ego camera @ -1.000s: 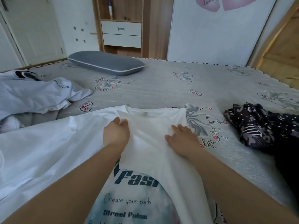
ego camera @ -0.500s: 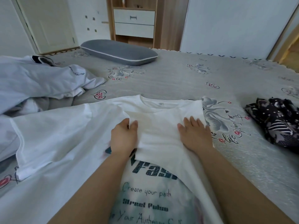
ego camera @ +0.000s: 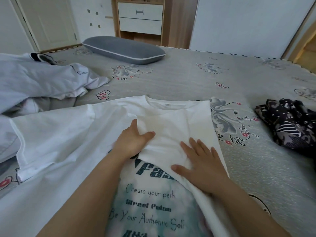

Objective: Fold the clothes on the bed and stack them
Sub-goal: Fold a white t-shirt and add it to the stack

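Head view shows the white cotton T-shirt with a teal printed text (ego camera: 95,142) spread on the grey patterned bed cover (ego camera: 188,79), its right side already folded over the chest as a panel. The left hand (ego camera: 131,142) is now seen with the thumb on top of the panel edge and the fingers hidden under the cloth, so this edge is pinched; half a second ago the hand was only resting beside it. The right hand (ego camera: 201,166) is laid flat with straight, spread fingers on the panel, nearer to the body than before, and nothing is gripped by it. It is judged that the folded panel is being smoothed and tightened, so the first side fold is nearly finished, while the left sleeve, far to the left of the pinch, is not yet folded. A dark spotted garment (ego camera: 290,124) waits well apart to the right of the flat hand, and pale crumpled clothes (ego camera: 42,79) lie beyond the left sleeve.
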